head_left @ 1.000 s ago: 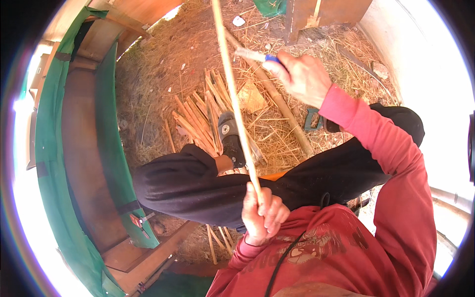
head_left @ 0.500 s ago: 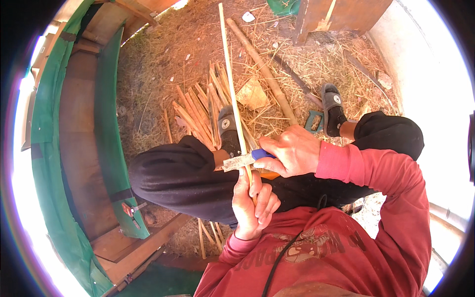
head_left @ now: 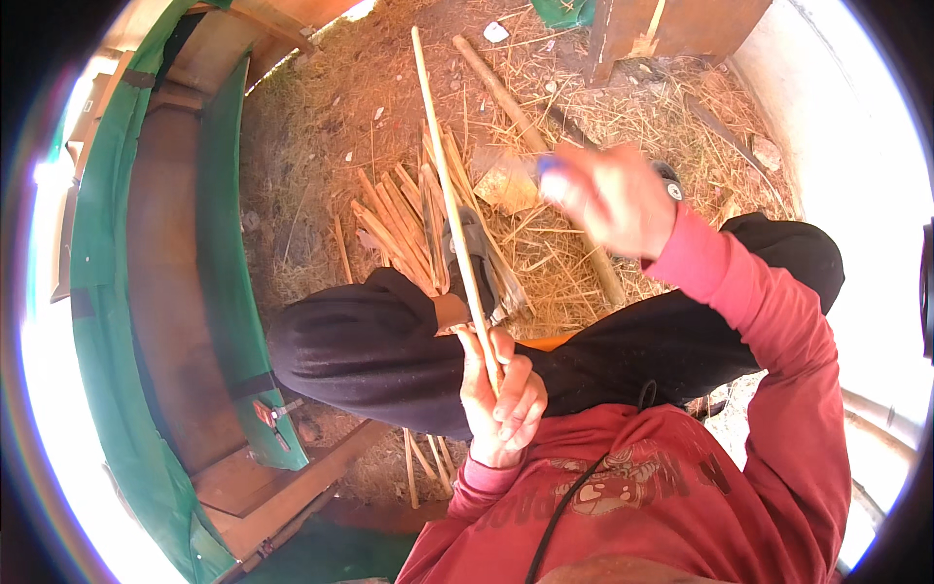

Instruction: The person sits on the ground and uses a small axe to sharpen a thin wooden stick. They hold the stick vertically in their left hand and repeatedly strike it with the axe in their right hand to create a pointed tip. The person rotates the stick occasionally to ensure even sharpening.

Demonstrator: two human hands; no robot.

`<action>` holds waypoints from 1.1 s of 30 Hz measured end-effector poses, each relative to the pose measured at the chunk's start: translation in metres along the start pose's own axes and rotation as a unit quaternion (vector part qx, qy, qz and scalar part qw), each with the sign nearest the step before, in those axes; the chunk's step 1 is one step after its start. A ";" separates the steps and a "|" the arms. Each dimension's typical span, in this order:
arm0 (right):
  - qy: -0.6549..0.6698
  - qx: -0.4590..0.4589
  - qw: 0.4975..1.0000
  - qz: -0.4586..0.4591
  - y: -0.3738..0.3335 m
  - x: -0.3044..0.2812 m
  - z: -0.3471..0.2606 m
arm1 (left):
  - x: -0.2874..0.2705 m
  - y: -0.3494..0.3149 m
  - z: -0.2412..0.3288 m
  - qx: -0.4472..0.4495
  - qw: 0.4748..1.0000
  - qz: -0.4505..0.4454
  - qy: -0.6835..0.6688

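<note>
My left hand (head_left: 506,399) is closed around the lower end of a long, thin, pale wooden stick (head_left: 451,190), thumb along it. The stick slants up and slightly left, away from my body. My right hand (head_left: 618,200) is raised to the right of the stick, apart from it and smeared by motion. Its fingers are wrapped round the blue handle (head_left: 551,165) of a flat-bladed scraping tool, whose blade is too blurred to make out now. In the earlier frame that blade lay across the stick, just above my left thumb.
Beyond my left leg lies a pile of split wood strips (head_left: 397,219). A thick pole (head_left: 501,94) lies on the straw-strewn ground, near a pale flat piece (head_left: 508,185). Green-covered boards (head_left: 219,234) stand on the left; a wooden box (head_left: 671,44) is at the far right.
My right hand has lifted the blade off the stick and swung up and away from my body. The stick's far tip has shifted slightly left; my left hand keeps its hold.
</note>
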State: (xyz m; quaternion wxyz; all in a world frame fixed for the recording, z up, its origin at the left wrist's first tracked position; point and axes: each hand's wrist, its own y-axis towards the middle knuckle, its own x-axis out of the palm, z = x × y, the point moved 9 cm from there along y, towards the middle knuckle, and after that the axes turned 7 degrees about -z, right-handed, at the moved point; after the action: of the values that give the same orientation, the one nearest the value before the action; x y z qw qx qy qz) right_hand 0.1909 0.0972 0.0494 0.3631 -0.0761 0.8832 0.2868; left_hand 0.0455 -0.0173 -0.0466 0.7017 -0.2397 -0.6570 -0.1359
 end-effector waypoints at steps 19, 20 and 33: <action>-0.211 0.273 0.937 -0.046 -0.019 0.004 0.134 | 0.021 -0.021 -0.033 -0.120 0.990 -0.079 0.008; -0.236 0.305 0.923 -0.009 -0.014 -0.025 0.135 | 0.014 -0.025 -0.023 -0.096 0.994 -0.058 -0.007; 0.054 -0.003 0.980 -0.190 -0.038 0.069 -0.030 | 0.000 -0.001 0.005 -0.014 0.948 0.050 0.313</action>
State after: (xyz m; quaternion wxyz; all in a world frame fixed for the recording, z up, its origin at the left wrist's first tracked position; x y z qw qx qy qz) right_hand 0.1359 0.0545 0.0021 0.3627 -0.2587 0.8700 0.2112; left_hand 0.0403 -0.0153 -0.0460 0.8747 -0.2274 -0.3892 -0.1781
